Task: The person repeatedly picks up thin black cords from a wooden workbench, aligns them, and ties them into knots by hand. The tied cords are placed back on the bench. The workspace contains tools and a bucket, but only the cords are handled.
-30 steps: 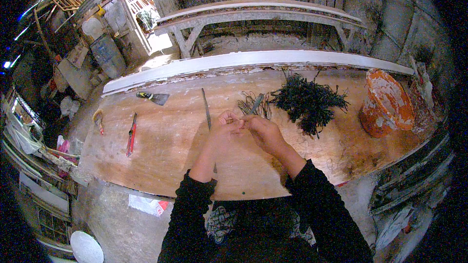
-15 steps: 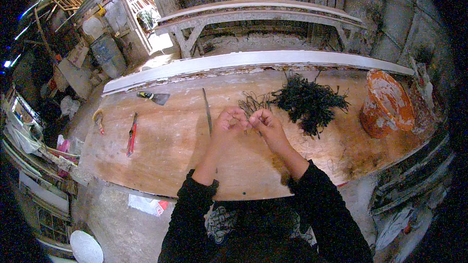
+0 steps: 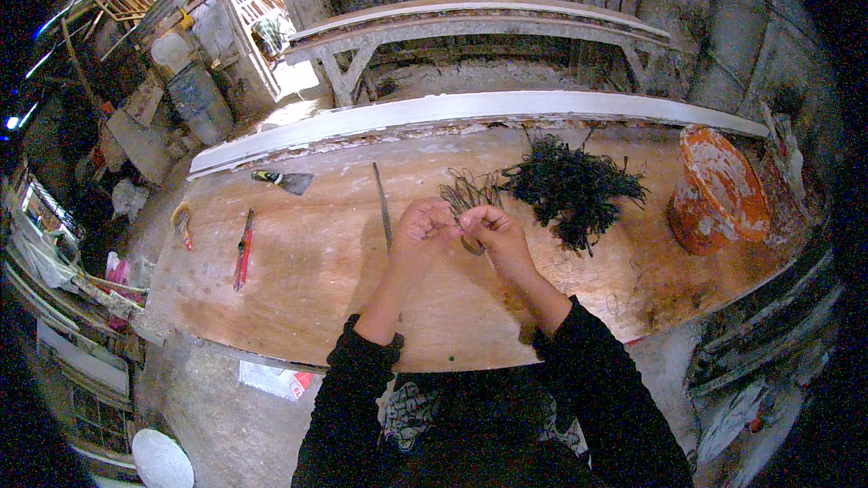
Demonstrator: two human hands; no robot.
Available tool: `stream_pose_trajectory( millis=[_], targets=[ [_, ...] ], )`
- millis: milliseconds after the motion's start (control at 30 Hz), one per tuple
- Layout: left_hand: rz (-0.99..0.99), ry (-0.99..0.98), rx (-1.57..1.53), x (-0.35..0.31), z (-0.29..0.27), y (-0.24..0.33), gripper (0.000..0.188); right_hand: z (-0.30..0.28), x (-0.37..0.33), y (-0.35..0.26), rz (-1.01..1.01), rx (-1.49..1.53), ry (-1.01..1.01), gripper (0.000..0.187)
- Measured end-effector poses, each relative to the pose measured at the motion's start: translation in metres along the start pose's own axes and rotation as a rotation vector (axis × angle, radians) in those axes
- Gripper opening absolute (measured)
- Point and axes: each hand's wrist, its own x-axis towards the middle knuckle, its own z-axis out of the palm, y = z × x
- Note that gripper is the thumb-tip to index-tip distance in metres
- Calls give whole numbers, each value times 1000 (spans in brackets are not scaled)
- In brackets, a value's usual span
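Observation:
Over the middle of the wooden table, my left hand (image 3: 425, 220) and my right hand (image 3: 495, 228) meet fingertip to fingertip. Both are closed in a pinch on a thin wire strand, mostly hidden by the fingers. A loose bunch of thin, looped wires (image 3: 470, 188) shows just beyond the fingertips. A curved piece hangs or lies below the right fingers; I cannot tell which. To the right of the hands is a heap of black, stringy strands (image 3: 574, 185). A long thin rod (image 3: 383, 203) lies left of my left hand.
Red-handled pliers (image 3: 244, 251), a putty knife (image 3: 284, 182) and a curved tan piece (image 3: 183, 221) lie on the left of the table (image 3: 307, 307). An orange, plaster-smeared bucket (image 3: 719, 190) tilts at the right end. A long white moulding (image 3: 470, 108) runs along the far edge.
My hands stay together in nearly the same place, with small finger shifts. A curved piece below the right fingers shows more clearly now.

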Motion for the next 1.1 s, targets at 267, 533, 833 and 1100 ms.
stream_pose_trajectory(
  millis=[267,533,833,1100],
  targets=[
    [5,51,-18,2,0,3,39,-5,2,-1,-95,-161,-91,12],
    [22,69,323,0,-2,-8,32,-12,8,11,-163,-315,-96,6],
    [-26,121,369,-2,-2,-13,23,-8,4,10,-222,-419,-95,7],
    [-81,54,99,-2,-9,-13,13,-5,-2,-2,207,177,-212,13]
  ],
)
